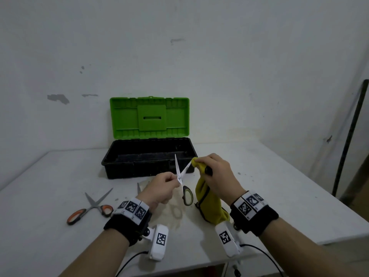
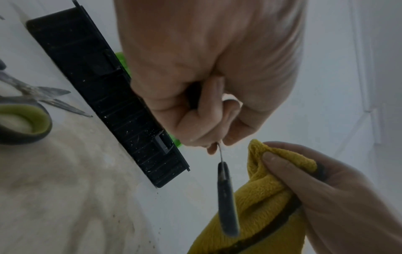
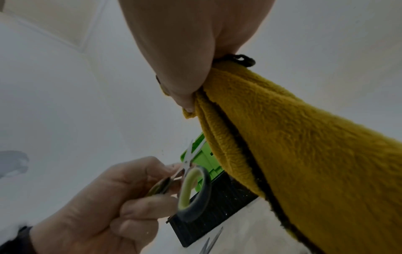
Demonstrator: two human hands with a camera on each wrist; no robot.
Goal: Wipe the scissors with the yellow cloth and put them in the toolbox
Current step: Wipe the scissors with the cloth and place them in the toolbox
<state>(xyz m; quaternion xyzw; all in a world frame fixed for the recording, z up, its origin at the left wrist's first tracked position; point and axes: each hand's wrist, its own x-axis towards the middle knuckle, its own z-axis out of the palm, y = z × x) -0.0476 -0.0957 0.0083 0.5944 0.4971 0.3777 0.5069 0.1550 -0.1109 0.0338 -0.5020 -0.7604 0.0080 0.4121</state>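
I hold a pair of scissors with black-and-green handles over the table, blades spread in a V pointing up. My left hand pinches them near the pivot, and one handle loop hangs below it. My right hand grips the bunched yellow cloth and presses it around the tip of the right blade. The rest of the cloth hangs down towards the table. Just behind stands the black toolbox, open, with its green lid upright. What I can see of its inside holds nothing.
Orange-handled scissors lie open on the white table to the left. Another green-handled pair lies under my left hand, on a stained patch. A dark pole leans at the right wall. The table's right edge runs close to my right arm.
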